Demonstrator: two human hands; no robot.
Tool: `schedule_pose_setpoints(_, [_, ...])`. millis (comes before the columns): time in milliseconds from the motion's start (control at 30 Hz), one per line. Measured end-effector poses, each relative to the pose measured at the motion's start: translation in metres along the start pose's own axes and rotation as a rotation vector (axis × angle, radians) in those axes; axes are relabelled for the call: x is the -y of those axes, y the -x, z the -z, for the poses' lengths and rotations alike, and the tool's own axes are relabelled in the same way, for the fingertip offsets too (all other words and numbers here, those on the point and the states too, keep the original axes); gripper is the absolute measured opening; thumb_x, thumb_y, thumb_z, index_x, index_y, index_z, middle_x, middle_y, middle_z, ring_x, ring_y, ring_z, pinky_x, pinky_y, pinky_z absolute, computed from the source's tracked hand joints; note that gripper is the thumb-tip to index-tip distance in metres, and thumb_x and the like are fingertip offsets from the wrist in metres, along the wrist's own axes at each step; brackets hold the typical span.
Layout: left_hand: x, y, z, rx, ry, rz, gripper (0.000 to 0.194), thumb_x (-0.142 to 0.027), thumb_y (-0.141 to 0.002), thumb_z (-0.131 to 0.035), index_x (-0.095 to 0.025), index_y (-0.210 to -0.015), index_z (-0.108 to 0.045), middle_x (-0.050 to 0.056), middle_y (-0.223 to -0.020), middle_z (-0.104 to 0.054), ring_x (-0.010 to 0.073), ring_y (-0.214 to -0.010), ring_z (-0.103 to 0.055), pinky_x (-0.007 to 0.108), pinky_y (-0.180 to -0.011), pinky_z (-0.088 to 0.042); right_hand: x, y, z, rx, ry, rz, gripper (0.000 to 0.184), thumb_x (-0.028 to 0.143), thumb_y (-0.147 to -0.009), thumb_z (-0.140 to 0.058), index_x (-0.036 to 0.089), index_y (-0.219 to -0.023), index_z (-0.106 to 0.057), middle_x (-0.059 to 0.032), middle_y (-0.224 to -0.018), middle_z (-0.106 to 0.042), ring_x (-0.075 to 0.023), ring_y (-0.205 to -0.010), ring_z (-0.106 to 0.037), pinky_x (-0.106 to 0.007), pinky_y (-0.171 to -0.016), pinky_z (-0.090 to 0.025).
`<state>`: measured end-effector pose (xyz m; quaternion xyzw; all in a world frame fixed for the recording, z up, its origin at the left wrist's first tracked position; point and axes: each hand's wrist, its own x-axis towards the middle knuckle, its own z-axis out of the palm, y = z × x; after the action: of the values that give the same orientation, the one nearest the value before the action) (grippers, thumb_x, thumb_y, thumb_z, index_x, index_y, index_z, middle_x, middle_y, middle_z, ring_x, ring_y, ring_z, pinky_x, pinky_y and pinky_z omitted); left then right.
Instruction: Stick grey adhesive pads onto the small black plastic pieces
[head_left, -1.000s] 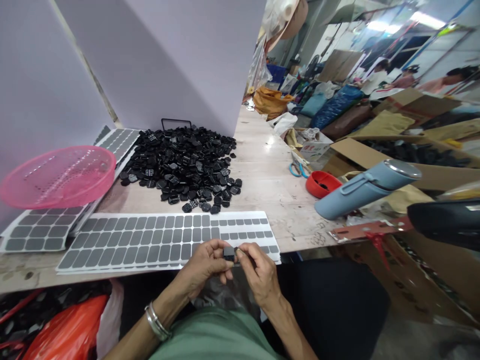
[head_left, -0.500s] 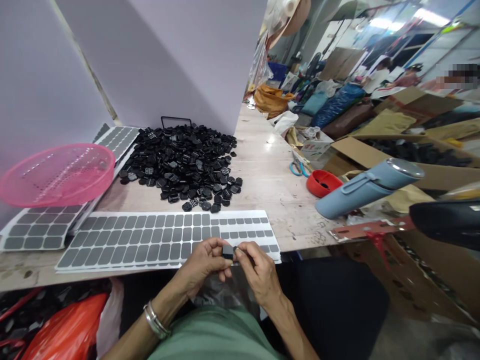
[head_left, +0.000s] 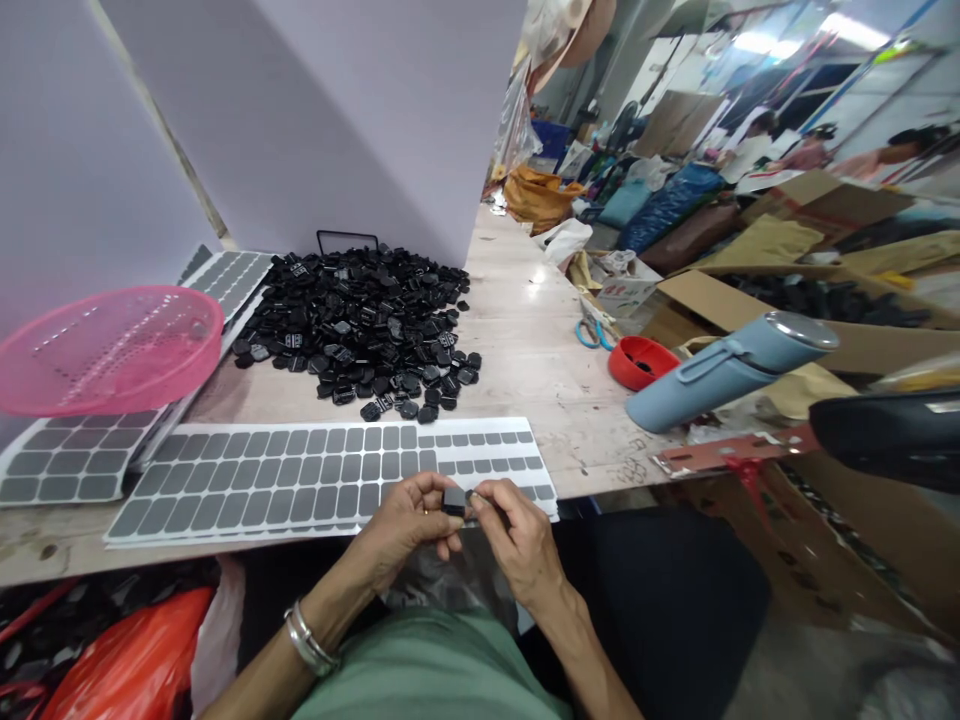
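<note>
Near the front edge of the table, my left hand [head_left: 415, 520] pinches a small black plastic piece [head_left: 454, 501] between thumb and fingers; its upper face looks grey. My right hand [head_left: 517, 535] is closed at the right side of that piece, with a small dark bit at its fingertips, too small to make out. Just beyond both hands lies a sheet of grey stickers [head_left: 277, 475], with large rounded ones on the left and smaller ones on the right. A heap of black plastic pieces [head_left: 360, 320] is piled behind the sheet.
On the left, a pink basket [head_left: 112, 350] rests over more sticker sheets [head_left: 82, 460]. To the right are blue-handled scissors [head_left: 592, 334], a red bowl [head_left: 639, 364] and a leaning blue flask [head_left: 731, 370]. Cardboard boxes [head_left: 885, 345] stand beyond. Several people sit in the background.
Both hands keep nearly the same pose around the black plastic piece. The whole view has shifted slightly, with the table and its things sitting a little further left.
</note>
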<state>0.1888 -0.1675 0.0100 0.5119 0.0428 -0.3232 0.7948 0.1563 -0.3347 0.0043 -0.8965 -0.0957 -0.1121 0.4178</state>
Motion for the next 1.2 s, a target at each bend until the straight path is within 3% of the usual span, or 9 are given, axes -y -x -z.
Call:
schedule_pose_setpoints(367, [0.000, 0.000, 0.001, 0.049, 0.024, 0.038, 0.043, -0.017, -0.063, -0.077, -0.012, -0.097, -0.053, 0.000, -0.061, -0.065, 0.0106, -0.049, -0.060, 0.017, -0.044, -0.045, -0.001, -0.001, 0.002, 0.013, 0.018, 0.030, 0.015, 0.023, -0.095, -0.042, 0.020, -0.091, -0.056, -0.0022, -0.081, -0.061, -0.0155, -0.075, -0.060, -0.025, -0.069, -0.043])
schedule_pose_setpoints(667, [0.004, -0.001, 0.000, 0.022, -0.036, -0.025, 0.037, -0.019, -0.064, -0.076, -0.013, -0.094, -0.054, -0.002, -0.064, -0.063, 0.0105, -0.049, -0.060, 0.017, -0.043, -0.046, 0.001, -0.002, 0.012, -0.021, 0.079, 0.040, 0.016, 0.026, -0.091, -0.047, 0.020, -0.077, -0.052, 0.0006, -0.069, -0.055, -0.0140, -0.063, -0.054, -0.025, -0.059, -0.038])
schedule_pose_setpoints(867, [-0.002, 0.002, 0.001, 0.050, 0.058, 0.017, 0.044, -0.018, -0.063, -0.078, -0.011, -0.099, -0.053, 0.009, -0.084, -0.071, 0.0105, -0.051, -0.062, 0.017, -0.043, -0.046, 0.005, -0.005, 0.017, -0.109, 0.017, -0.024, 0.018, 0.027, -0.092, -0.048, 0.020, -0.077, -0.054, 0.0011, -0.069, -0.055, -0.0129, -0.062, -0.053, -0.023, -0.061, -0.038])
schedule_pose_setpoints(1067, [-0.002, 0.002, 0.001, 0.044, 0.089, 0.034, 0.049, -0.016, -0.061, -0.080, -0.012, -0.100, -0.051, 0.005, -0.071, -0.070, 0.0114, -0.049, -0.062, 0.017, -0.043, -0.046, 0.003, -0.001, 0.007, -0.046, -0.009, -0.048, 0.016, 0.028, -0.093, -0.048, 0.020, -0.082, -0.057, -0.0001, -0.075, -0.060, -0.0139, -0.068, -0.057, -0.023, -0.064, -0.040])
schedule_pose_setpoints(1200, [-0.002, 0.002, 0.001, 0.035, 0.079, 0.022, 0.047, -0.016, -0.061, -0.079, -0.012, -0.100, -0.052, 0.005, -0.076, -0.070, 0.0116, -0.051, -0.063, 0.017, -0.043, -0.046, 0.001, -0.002, 0.007, -0.059, -0.015, -0.052, 0.015, 0.028, -0.094, -0.048, 0.020, -0.083, -0.057, 0.0002, -0.076, -0.060, -0.0138, -0.068, -0.057, -0.023, -0.065, -0.040])
